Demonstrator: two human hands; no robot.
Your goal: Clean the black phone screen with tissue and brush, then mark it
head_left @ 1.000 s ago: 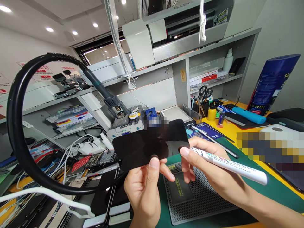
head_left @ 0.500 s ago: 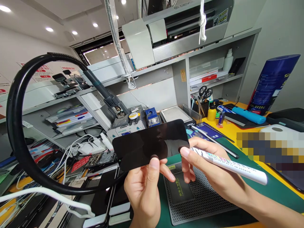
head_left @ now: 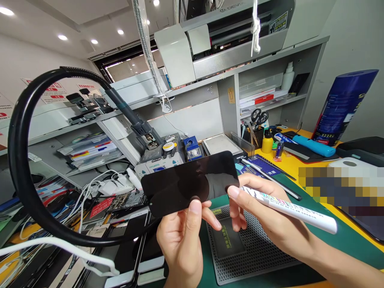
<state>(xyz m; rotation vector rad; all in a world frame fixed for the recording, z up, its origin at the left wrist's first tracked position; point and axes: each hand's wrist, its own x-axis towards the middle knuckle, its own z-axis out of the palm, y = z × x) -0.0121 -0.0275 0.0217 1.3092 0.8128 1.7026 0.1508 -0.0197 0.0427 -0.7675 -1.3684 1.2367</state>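
A glossy black phone screen (head_left: pixel 186 184) is held up sideways and tilted, its dark face turned to me with reflections on it. My left hand (head_left: pixel 184 240) pinches its lower edge, thumb on the front and fingers behind. At the right end, my right hand (head_left: pixel 267 216) grips the screen's corner with thumb and fingertips. That same hand also keeps a white marker pen (head_left: pixel 300 212) between thumb and fingers, pointing down to the right. Beneath both hands lies a dark perforated pad (head_left: pixel 258 256) on a green mat (head_left: pixel 330 252).
Phones (head_left: pixel 127 244) and parts crowd the left side, beside white cables (head_left: pixel 90 192). A thick black hose (head_left: pixel 18 160) loops there. Behind stand a grey machine (head_left: pixel 159 162), a blue device (head_left: pixel 192 147) and scissors (head_left: pixel 259 117). A blue can (head_left: pixel 345 108) leans at right.
The phone screen has tilted very slightly, its left end shifting a little left, and the reflections on it differ. Both hands keep their grip and place.
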